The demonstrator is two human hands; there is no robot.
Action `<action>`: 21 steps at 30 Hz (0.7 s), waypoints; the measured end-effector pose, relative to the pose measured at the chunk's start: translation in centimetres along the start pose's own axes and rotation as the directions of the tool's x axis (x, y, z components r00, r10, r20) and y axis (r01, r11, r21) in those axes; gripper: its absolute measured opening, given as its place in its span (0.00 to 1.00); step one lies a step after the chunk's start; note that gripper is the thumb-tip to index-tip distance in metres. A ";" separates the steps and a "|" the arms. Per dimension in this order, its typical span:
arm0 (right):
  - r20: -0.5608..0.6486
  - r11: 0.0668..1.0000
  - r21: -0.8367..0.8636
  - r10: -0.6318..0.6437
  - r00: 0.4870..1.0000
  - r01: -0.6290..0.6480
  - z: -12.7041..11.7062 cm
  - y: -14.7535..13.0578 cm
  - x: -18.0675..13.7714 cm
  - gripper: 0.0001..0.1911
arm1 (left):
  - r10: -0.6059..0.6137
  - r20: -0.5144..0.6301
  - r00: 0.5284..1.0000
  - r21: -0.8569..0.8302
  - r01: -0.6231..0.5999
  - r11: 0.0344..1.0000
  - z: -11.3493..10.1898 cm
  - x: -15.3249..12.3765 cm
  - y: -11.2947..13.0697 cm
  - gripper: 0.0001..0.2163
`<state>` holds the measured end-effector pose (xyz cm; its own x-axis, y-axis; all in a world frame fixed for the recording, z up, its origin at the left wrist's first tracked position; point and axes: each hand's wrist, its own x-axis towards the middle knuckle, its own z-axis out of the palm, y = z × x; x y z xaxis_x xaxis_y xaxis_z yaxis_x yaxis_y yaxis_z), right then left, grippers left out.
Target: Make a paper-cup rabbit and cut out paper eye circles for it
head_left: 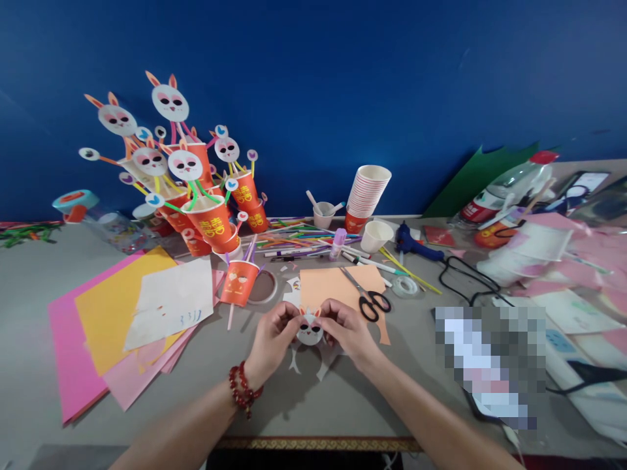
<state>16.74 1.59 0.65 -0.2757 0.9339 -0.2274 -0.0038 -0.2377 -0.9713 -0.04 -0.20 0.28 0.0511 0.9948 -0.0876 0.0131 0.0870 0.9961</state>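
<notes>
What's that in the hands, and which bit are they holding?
A paper bunny face: the left hand and right hand pinch its upper sides, beside the ears.

A round, white, orange-eared rabbit face [310, 334] is held two-handed.

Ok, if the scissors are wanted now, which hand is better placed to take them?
Probably the right hand: the scissors lie just beyond it, on its own side. The left hand would have to reach across. Both hands pinch the rabbit face, so one must let go.
</notes>
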 end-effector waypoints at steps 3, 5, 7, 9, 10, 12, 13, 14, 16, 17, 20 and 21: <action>0.004 1.000 0.002 0.003 1.000 -0.003 0.0 -0.2 0.0 0.11 | 0.000 0.012 1.000 -0.008 0.000 1.000 0.0 -0.1 0.1 0.11; 0.005 1.000 -0.011 -0.008 1.000 0.009 -0.1 -0.4 -0.1 0.10 | 0.020 0.015 1.000 0.005 -0.020 1.000 -0.1 -0.2 0.2 0.10; 0.001 0.998 -0.044 -0.038 0.999 0.038 -0.1 -0.6 -0.2 0.10 | 0.052 0.018 0.998 0.025 -0.052 0.998 -0.1 -0.4 0.3 0.10; 0.000 0.994 -0.077 -0.074 0.997 0.073 -0.1 -0.8 -0.3 0.10 | 0.080 0.021 0.997 0.047 -0.081 0.996 -0.2 -0.5 0.4 0.09; 0.001 0.992 -0.088 -0.087 0.996 0.087 -0.1 -0.8 -0.3 0.10 | 0.086 0.020 0.996 0.057 -0.087 0.995 -0.2 -0.5 0.4 0.09; 0.007 0.989 -0.098 -0.106 0.994 0.106 -0.1 -0.9 -0.4 0.10 | 0.085 0.014 0.996 0.072 -0.086 0.994 -0.2 -0.6 0.5 0.09; 0.009 0.989 -0.101 -0.111 0.994 0.111 -0.2 -0.9 -0.4 0.10 | 0.082 0.011 0.997 0.077 -0.083 0.994 -0.2 -0.6 0.5 0.09; 0.009 0.988 -0.106 -0.115 0.993 0.116 -0.2 -1.0 -0.4 0.10 | 0.080 0.012 0.997 0.081 -0.081 0.993 -0.2 -0.6 0.5 0.09; 0.010 0.984 -0.123 -0.131 0.991 0.131 -0.2 -1.0 -0.5 0.09 | 0.097 0.023 0.995 0.104 -0.099 0.990 -0.3 -0.6 0.5 0.08; 0.014 0.980 -0.136 -0.143 0.990 0.144 -0.2 -1.1 -0.5 0.09 | 0.117 0.028 0.993 0.125 -0.120 0.985 -0.3 -0.6 0.5 0.08; 0.047 0.949 -0.202 -0.239 0.970 0.243 -0.4 -1.8 -1.0 0.07 | 0.242 0.054 0.969 0.210 -0.248 0.946 -0.6 -0.8 0.8 0.04; 0.070 0.926 -0.228 -0.292 0.954 0.301 -0.4 -2.1 -1.2 0.06 | 0.301 0.067 0.951 0.231 -0.309 0.923 -0.8 -0.9 1.0 0.03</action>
<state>17.46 1.11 2.90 -0.3295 0.9414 0.0721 0.1326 0.1217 -0.9837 -0.83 -0.93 1.31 0.1195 0.9690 0.2162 0.2274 -0.2387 0.9441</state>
